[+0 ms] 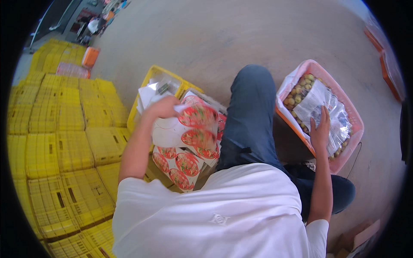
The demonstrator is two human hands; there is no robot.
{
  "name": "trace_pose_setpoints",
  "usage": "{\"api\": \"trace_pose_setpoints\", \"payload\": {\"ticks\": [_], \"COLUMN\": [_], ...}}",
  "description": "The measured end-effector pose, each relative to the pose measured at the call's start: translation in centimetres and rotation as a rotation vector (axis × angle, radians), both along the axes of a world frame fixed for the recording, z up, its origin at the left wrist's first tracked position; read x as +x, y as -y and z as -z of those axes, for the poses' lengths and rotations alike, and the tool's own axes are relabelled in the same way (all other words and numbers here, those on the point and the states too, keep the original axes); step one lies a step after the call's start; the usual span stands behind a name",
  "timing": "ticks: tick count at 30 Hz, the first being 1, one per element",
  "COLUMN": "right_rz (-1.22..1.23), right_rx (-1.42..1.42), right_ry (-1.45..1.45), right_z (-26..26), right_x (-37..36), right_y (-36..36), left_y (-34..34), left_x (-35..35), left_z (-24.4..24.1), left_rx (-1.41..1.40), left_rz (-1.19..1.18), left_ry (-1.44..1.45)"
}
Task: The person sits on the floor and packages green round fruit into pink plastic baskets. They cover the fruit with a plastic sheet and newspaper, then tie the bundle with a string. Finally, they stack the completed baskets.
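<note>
My left hand (166, 106), blurred by motion, is at the upper left edge of a sheet of round red printed stickers (196, 116). A whitish piece shows at its fingertips, but whether they pinch it is unclear. More sticker sheets (185, 164) lie below, overlapping. My right hand (320, 129) rests with fingers apart on a clear plastic bag or film with a white printed panel (311, 101). That plastic lies over small round yellowish-brown fruits (292, 100) in a pink basket (350, 113) with a pale liner.
Stacked yellow plastic crates (71, 145) fill the left side. Beside the stickers, an open yellow crate (155, 72) holds white papers and clear plastic. My bent knee (255, 84) stands between crate and basket. Orange containers (390, 77) are at the far right, and cardboard (364, 235) is at the lower right.
</note>
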State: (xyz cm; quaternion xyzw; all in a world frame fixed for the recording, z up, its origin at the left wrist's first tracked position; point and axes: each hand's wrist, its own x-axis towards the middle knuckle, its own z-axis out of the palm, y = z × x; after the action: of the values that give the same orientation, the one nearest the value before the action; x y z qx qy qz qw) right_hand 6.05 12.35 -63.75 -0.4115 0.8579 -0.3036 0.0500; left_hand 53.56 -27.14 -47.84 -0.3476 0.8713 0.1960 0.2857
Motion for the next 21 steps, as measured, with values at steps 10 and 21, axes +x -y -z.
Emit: {"api": "trace_pose_setpoints", "payload": {"ticks": [10,21], "right_rz": [-0.157,0.056], "right_rx": [-0.572,-0.778], "right_ry": [-0.081,-0.139], "right_z": [-13.4,-18.3], "right_x": [4.7,4.0], "right_y": [4.0,-2.0], "left_y": [-7.0,-24.2], "left_x": [-20.1,-35.7], "left_z": [-16.1,-6.2], "left_rx": [0.127,0.648], "left_rz": [-0.308,0.052], "left_ry": [-0.997,-1.0]}}
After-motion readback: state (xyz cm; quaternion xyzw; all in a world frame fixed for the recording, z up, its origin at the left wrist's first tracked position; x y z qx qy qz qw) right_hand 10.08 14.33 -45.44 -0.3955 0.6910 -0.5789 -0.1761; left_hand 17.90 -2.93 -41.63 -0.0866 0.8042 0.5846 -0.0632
